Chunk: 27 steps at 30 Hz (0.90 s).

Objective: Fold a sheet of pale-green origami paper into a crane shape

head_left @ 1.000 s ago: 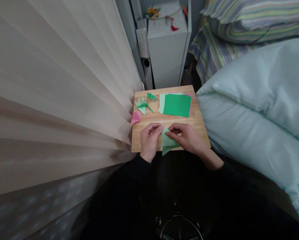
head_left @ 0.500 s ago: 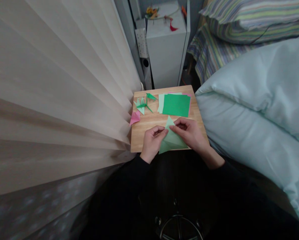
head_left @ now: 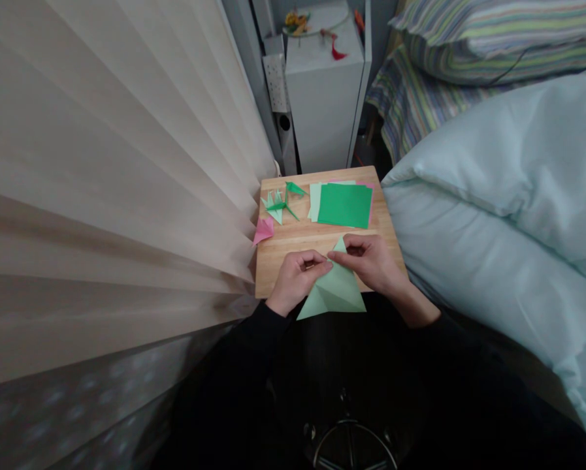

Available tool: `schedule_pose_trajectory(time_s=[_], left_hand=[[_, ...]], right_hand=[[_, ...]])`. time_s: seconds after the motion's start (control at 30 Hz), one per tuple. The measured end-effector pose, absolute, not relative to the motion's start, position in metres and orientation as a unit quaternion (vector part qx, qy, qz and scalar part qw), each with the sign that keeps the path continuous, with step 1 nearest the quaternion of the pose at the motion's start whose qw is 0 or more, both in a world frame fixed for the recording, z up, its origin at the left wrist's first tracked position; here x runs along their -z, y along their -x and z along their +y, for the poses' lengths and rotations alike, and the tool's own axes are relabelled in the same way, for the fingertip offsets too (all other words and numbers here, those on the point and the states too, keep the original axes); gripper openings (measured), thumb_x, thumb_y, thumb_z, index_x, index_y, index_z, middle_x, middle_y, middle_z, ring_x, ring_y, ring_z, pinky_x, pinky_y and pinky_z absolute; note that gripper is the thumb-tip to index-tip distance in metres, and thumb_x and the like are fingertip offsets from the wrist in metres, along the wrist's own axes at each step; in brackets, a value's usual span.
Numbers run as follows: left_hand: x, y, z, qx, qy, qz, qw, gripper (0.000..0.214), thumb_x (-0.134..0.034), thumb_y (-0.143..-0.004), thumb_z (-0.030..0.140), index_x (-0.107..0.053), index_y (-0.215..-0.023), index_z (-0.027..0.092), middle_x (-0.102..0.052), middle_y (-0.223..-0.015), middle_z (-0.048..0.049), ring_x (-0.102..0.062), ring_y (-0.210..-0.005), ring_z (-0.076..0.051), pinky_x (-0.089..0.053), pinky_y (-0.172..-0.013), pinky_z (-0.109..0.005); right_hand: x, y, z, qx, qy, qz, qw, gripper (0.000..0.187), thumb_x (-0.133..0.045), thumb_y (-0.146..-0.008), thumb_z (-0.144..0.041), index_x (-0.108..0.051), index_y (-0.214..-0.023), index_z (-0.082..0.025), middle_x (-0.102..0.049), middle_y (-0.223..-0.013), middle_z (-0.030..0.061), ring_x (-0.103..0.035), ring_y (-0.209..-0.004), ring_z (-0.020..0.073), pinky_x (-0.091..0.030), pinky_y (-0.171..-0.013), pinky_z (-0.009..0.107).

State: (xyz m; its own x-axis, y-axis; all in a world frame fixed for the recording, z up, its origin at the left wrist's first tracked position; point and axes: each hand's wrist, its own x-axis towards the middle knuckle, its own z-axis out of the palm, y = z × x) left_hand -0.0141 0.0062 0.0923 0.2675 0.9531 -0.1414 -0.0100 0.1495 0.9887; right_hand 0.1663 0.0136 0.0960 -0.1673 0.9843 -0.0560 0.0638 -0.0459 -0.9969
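Observation:
A light green sheet of origami paper (head_left: 336, 291), folded to a triangular shape, is held over the near edge of the small wooden table (head_left: 293, 243). My left hand (head_left: 295, 277) pinches its left side between thumb and fingers. Higher up, near the pointed top, my right hand (head_left: 374, 261) grips the paper's right side, thumb in front. The lower corners spread out below my hands, past the table edge. Beyond my hands lies a stack of coloured paper with a dark green sheet (head_left: 345, 205) on top.
Folded green paper figures (head_left: 283, 206) and a pink folded paper (head_left: 264, 230) lie at the table's left. A pale curtain (head_left: 126, 163) hangs close on the left. The bed's light blue quilt (head_left: 498, 183) borders the right, and a white cabinet (head_left: 325, 111) stands behind.
The light green paper has turned and come nearer to me, its lower corners now further past the table edge. Both hands keep hold of it, with small shifts.

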Motion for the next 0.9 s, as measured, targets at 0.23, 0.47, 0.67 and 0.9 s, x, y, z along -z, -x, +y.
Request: schedule_pose_trajectory(time_s=[0.23, 0.47, 0.67, 0.9], left_hand=[[-0.092, 0.012, 0.004, -0.361, -0.535, 0.444, 0.621, 0.024, -0.087, -0.073, 0.038, -0.075, -0.066, 0.018, -0.069, -0.065, -0.003, -0.055, -0.062, -0.014, -0.043, -0.065, -0.03], [-0.085, 0.013, 0.007, -0.375, -0.534, 0.458, 0.604, 0.029, -0.085, -0.073, 0.041, -0.07, -0.068, 0.017, -0.064, -0.065, -0.0002, -0.052, -0.063, -0.013, -0.042, -0.065, -0.028], [-0.085, 0.015, 0.009, -0.339, -0.569, 0.471, 0.583, 0.027, -0.075, -0.083, 0.04, -0.07, -0.073, 0.016, -0.065, -0.07, -0.0005, -0.055, -0.067, -0.014, -0.043, -0.069, -0.029], [-0.085, 0.011, 0.007, -0.407, -0.544, 0.468, 0.565, 0.024, -0.077, -0.083, 0.039, -0.073, -0.078, 0.016, -0.069, -0.075, -0.0024, -0.058, -0.072, -0.015, -0.044, -0.071, -0.028]], right_hand=[[-0.094, -0.175, 0.022, -0.478, 0.53, -0.484, 0.505, 0.027, -0.084, -0.074, -0.042, -0.069, -0.066, -0.021, -0.064, -0.064, 0.0002, -0.051, -0.059, 0.0136, -0.042, -0.058, 0.03], [-0.097, -0.19, 0.028, -0.483, 0.53, -0.481, 0.505, 0.035, -0.083, -0.077, -0.053, -0.073, -0.077, -0.02, -0.065, -0.065, 0.0005, -0.057, -0.06, 0.0142, -0.046, -0.058, 0.029], [-0.094, -0.179, 0.02, -0.553, 0.46, -0.543, 0.433, 0.036, -0.084, -0.077, -0.052, -0.069, -0.074, -0.019, -0.066, -0.068, 0.0003, -0.058, -0.061, 0.0131, -0.048, -0.06, 0.029], [-0.096, -0.17, 0.014, -0.577, 0.466, -0.546, 0.389, 0.029, -0.081, -0.08, -0.044, -0.066, -0.075, -0.018, -0.063, -0.062, -0.0013, -0.058, -0.057, 0.0131, -0.045, -0.057, 0.028]])
